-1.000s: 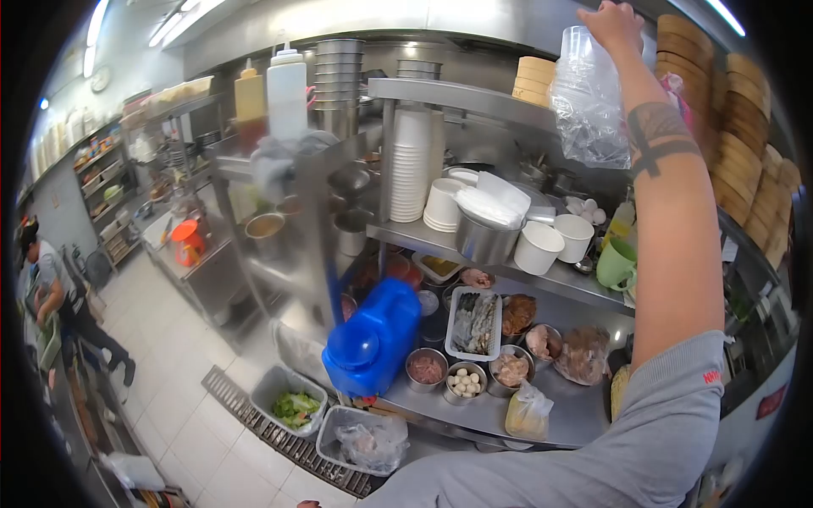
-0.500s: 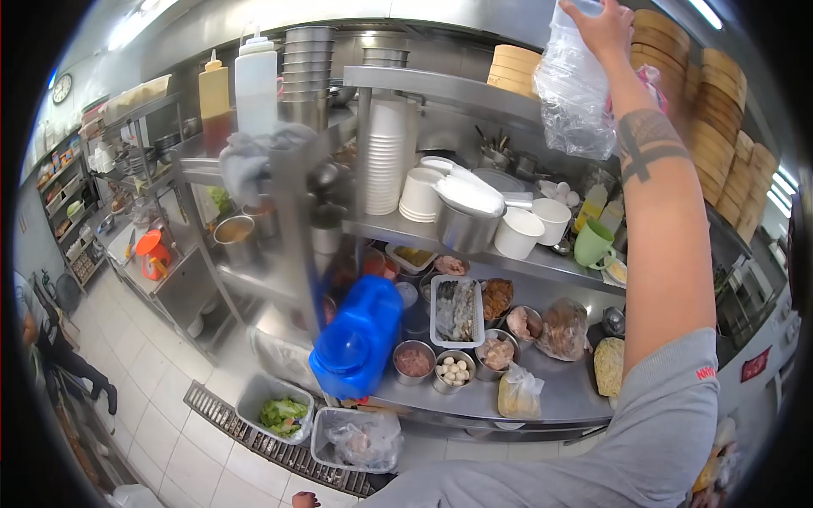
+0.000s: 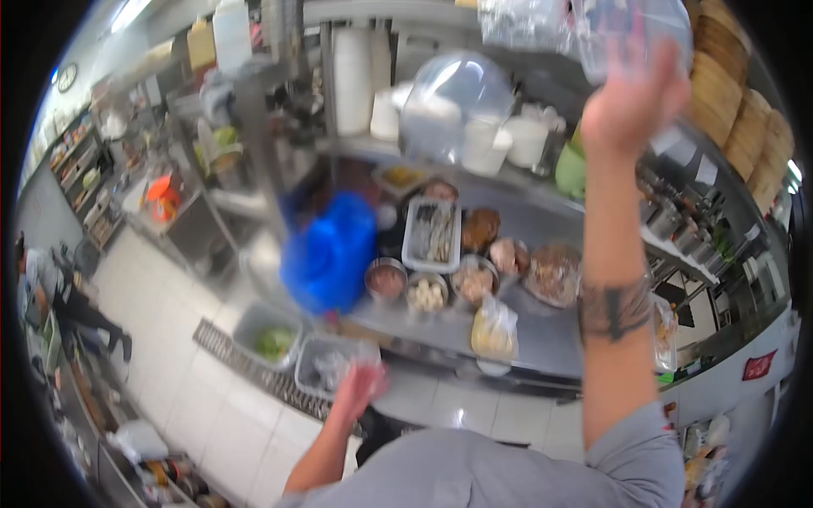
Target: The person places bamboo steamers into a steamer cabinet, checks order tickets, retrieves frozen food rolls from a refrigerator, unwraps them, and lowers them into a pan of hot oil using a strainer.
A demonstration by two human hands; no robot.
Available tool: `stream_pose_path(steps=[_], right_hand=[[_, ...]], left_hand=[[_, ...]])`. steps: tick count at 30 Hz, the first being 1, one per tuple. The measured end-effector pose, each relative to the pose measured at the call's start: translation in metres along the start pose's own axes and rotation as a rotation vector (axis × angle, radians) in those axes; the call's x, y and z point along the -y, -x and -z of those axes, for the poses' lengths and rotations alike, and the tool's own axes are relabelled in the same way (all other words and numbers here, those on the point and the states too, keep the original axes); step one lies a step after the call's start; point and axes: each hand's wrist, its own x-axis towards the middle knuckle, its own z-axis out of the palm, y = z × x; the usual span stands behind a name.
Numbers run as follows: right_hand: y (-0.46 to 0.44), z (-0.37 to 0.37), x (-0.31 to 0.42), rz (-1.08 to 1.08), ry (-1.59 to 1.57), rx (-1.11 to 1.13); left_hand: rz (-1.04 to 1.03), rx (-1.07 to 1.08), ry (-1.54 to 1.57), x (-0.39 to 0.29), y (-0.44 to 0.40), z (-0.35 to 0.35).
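My right hand (image 3: 635,106) is raised at the upper right, blurred, in front of a clear plastic container (image 3: 631,34); whether it grips this is unclear. Left of that lies a clear plastic bag (image 3: 525,24). A round transparent lid or bowl (image 3: 457,106) shows over the shelf, before the white tubs (image 3: 487,144). My left hand (image 3: 360,389), smeared by motion, is low near the bin with a plastic bag (image 3: 315,364). On the counter are a tray of seafood (image 3: 432,234), a metal bowl of white balls (image 3: 428,294) and a bag of yellow food (image 3: 494,330).
A blue jug (image 3: 332,254) stands at the counter's left end. Bamboo steamers (image 3: 720,76) are stacked at the upper right. A bin of greens (image 3: 271,337) sits on the floor by a drain grate (image 3: 212,339). Another person (image 3: 47,284) stands far left.
My right hand has come down from the stack in the bag, which it held before. My left hand has risen into view. The round transparent piece now shows over the shelf, and the view has tilted down.
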Motion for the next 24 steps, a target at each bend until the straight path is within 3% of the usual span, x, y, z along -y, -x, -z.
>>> stream_pose_path(steps=[1,2,3,5,6,7,13,19,21,22,23,24], right_hand=[[0.038,0.035,0.022,-0.287,-0.370,-0.050],[0.073,0.079,0.038,-0.461,-0.431,-0.018],[0.110,0.126,0.052,-0.638,-0.490,0.006],[0.167,0.217,0.088,-1.030,-0.511,-0.041],[0.185,0.260,0.107,-1.175,-0.482,-0.047],[0.201,0.300,0.127,-1.312,-0.456,-0.066],[0.237,0.471,0.250,-1.562,-0.332,0.068],[0.233,0.514,0.289,-1.707,-0.235,-0.219],[0.231,0.514,0.286,-1.708,-0.232,-0.299],[0.232,0.515,0.282,-1.697,-0.239,-0.306],[0.233,0.513,0.276,-1.682,-0.251,-0.310],[0.234,0.510,0.271,-1.667,-0.260,-0.315]], left_hand=[[-0.102,0.245,0.226,-0.016,-0.036,-0.067],[-0.159,0.213,0.405,-0.040,-0.046,-0.150],[-0.184,0.333,0.557,-0.050,-0.066,-0.185],[-0.199,0.576,0.480,-0.055,-0.120,-0.177],[-0.258,0.246,0.421,-0.056,-0.129,-0.177],[-0.266,0.129,0.491,-0.055,-0.146,-0.164],[-0.312,-0.094,0.389,-0.038,-0.153,-0.130],[-0.331,-0.301,0.117,-0.046,-0.172,-0.174],[-0.366,-0.398,-0.289,-0.058,-0.189,-0.192],[-0.519,-0.665,-0.575,-0.061,-0.200,-0.202],[-0.709,-0.738,-0.760,-0.059,-0.209,-0.210],[-0.760,-0.769,-0.895,-0.058,-0.212,-0.223]])
